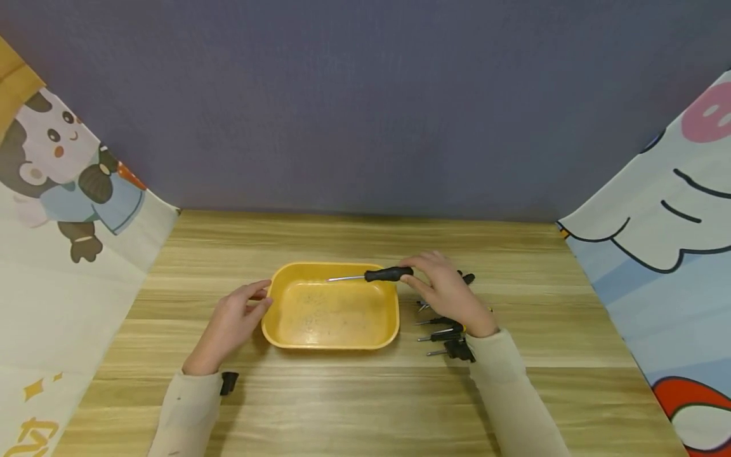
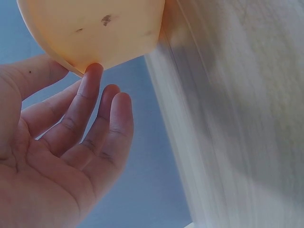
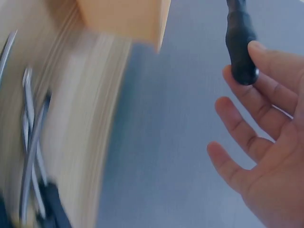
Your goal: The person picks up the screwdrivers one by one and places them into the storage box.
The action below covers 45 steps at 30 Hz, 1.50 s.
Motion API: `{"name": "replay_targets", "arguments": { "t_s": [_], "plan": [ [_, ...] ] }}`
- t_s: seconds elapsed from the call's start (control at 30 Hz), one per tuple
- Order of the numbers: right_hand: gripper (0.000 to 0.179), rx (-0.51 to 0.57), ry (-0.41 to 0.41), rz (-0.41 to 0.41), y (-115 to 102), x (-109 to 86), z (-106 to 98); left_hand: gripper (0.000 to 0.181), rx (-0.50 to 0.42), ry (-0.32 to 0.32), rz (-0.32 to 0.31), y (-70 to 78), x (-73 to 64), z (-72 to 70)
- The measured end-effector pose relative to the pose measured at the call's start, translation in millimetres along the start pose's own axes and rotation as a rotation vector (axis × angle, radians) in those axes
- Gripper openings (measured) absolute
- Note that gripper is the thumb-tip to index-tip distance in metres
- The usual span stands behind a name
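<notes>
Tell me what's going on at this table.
A person's right hand pinches the end of a black-handled screwdriver, holding it with its shaft above the yellow tray and pointing to the left. The left hand touches the tray's left end. More dark-handled tools lie on the wooden table to the right of the tray, partly hidden by the right hand and sleeve.

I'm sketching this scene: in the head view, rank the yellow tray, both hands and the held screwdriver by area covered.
1. Yellow tray
2. Left hand and right hand: too alike to rank
3. Held screwdriver
</notes>
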State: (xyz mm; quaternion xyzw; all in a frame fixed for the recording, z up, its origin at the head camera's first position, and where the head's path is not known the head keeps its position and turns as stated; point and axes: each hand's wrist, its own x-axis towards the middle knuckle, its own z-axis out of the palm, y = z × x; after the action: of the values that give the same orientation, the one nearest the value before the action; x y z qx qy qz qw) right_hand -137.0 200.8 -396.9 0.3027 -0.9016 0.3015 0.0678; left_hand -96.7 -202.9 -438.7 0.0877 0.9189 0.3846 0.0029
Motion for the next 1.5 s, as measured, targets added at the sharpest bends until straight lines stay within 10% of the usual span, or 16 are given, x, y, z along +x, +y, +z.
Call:
{"name": "replay_targets", "arguments": {
  "t_s": [0.7,1.5],
  "plan": [
    [0.023,0.002,-0.112,0.098,-41.5,34.4,63.4,0.041,-0.003,0.003,0.009,-1.3,-0.3,1.3],
    [0.011,-0.266,-0.518,0.223,-56.6,53.9,68.9,0.041,-0.008,-0.008,0.010,-3.1,3.1,0.1]
  ]
}}
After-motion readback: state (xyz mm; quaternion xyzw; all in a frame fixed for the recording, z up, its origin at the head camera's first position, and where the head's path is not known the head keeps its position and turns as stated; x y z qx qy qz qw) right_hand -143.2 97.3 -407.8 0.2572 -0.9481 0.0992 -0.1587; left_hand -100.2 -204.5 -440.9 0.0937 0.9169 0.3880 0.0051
